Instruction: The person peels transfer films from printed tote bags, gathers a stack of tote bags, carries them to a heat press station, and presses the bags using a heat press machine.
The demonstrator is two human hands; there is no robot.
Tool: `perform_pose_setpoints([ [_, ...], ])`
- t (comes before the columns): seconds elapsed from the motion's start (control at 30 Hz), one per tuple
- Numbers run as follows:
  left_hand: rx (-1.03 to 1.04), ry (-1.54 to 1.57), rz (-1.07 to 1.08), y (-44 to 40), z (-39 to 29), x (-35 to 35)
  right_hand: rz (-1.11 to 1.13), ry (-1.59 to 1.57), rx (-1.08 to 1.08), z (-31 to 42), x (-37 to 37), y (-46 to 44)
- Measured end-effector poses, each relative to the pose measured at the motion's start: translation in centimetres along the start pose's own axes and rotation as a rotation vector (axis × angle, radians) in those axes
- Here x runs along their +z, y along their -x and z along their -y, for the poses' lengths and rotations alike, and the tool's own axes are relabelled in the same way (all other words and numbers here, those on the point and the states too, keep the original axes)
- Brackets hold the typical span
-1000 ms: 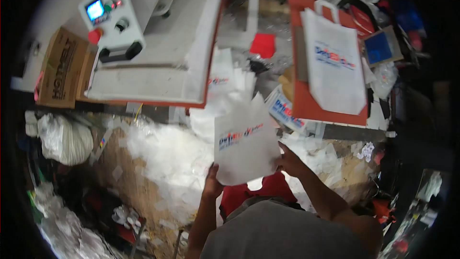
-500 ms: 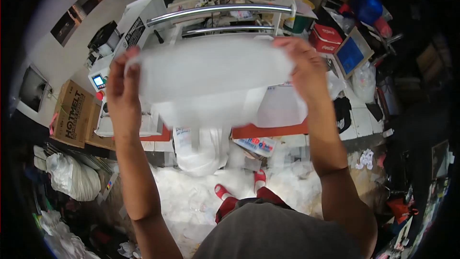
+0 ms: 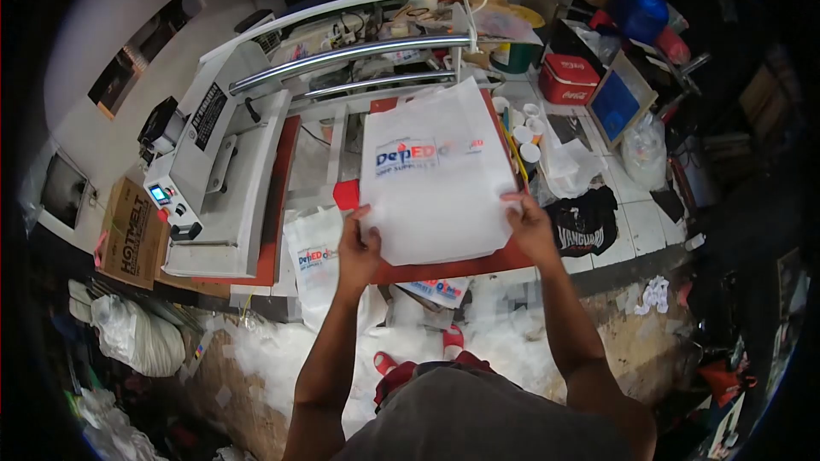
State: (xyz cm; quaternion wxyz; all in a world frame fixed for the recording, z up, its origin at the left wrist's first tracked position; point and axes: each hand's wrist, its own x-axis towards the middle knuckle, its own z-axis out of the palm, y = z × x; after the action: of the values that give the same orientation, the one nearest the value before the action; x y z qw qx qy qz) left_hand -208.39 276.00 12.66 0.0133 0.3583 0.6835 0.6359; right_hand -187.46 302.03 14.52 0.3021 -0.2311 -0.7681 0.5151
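A white printed bag [image 3: 440, 205] lies over the right red platen [image 3: 410, 273] of the press, its "DepED" lettering facing up. At the bag's lower left edge, my left hand [image 3: 359, 249] pinches it between thumb and fingers. My right hand [image 3: 531, 229] has its fingers closed on the lower right edge of the same bag. To the left stands the heat press head [image 3: 235, 196] with its lit control box [image 3: 166, 205]. More printed white bags [image 3: 318, 269] hang at the table's front edge, left of my left hand.
Cups [image 3: 529, 152], a black cloth [image 3: 586, 222] and a red Coca-Cola box [image 3: 568, 79] are on the right. A blue-meshed frame [image 3: 623, 103] leans behind. The Hotmelt carton [image 3: 132, 230] stands at left. White scraps [image 3: 282, 358] cover the floor.
The bag, earlier held up in front of me, has come down onto the right platen, print up. Both hands have lowered with it, and the view has shifted.
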Motion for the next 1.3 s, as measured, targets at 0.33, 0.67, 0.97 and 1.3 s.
perform_pose_setpoints([
  [0.33,-0.424,-0.439,0.032,3.6,9.2,3.4,-0.026,0.419,0.099,-10.6,2.0,1.1],
  [0.67,-0.422,-0.37,-0.015,1.9,10.6,3.4,-0.048,0.504,0.142,-10.0,2.2,0.4],
  [0.97,-0.565,-0.354,-0.15,18.5,7.1,-10.8,0.132,0.147,-0.377,1.5,18.6,-3.2],
  [1.3,-1.119,-0.748,-0.406,53.7,6.8,-24.5,0.553,0.313,-1.091,23.9,62.9,-2.3],
])
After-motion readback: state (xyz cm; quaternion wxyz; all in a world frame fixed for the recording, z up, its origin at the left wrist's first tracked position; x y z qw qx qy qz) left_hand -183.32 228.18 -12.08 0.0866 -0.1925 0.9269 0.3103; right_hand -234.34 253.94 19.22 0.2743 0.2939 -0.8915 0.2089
